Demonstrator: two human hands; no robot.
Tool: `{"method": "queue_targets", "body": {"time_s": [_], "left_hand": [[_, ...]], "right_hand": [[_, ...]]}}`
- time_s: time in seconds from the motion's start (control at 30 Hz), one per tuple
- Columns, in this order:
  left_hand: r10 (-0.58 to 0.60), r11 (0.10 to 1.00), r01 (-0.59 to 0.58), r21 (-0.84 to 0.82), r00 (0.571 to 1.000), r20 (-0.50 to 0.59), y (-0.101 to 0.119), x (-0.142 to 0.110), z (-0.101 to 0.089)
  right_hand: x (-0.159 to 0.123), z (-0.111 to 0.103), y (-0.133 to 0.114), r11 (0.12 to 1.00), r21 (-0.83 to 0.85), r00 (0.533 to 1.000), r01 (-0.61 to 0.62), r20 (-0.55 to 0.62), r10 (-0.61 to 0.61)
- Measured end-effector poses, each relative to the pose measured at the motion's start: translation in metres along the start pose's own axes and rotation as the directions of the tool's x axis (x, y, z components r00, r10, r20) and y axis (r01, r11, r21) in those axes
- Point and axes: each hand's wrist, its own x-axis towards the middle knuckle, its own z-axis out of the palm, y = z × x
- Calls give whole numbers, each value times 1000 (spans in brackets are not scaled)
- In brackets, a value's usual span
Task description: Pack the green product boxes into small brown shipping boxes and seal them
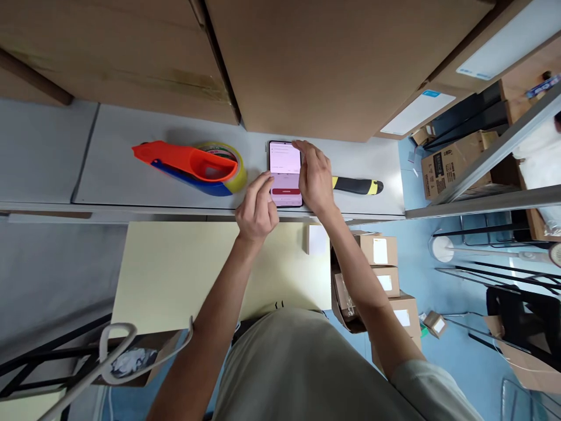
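A smartphone with a lit screen lies on the grey shelf; its upper part glows brighter than the lower, where a red bar shows. My left hand is closed, with its fingertips at the phone's lower left edge. On the opposite side, my right hand has curled fingers along the right edge, reaching the top right corner. To the left lies an orange and blue tape dispenser with a roll of yellowish tape. A black and yellow tool handle lies beside my right hand, its other end hidden.
Large cardboard boxes stand right behind the phone. Below the shelf is a pale yellow tabletop with a small white box. Smaller cartons are stacked at the right, near a metal frame bar. A pale cable loops at lower left.
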Motion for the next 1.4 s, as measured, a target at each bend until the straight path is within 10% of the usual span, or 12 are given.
{"method": "queue_targets", "body": {"time_s": [1.1, 1.4], "left_hand": [[-13, 999, 12, 37, 1000, 16, 5, 3, 1], [1, 999, 0, 53, 1000, -2, 6, 3, 0]], "right_hand": [[1, -4, -1, 997, -68, 999, -44, 19, 45], [-36, -20, -25, 997, -18, 996, -78, -53, 77]]}}
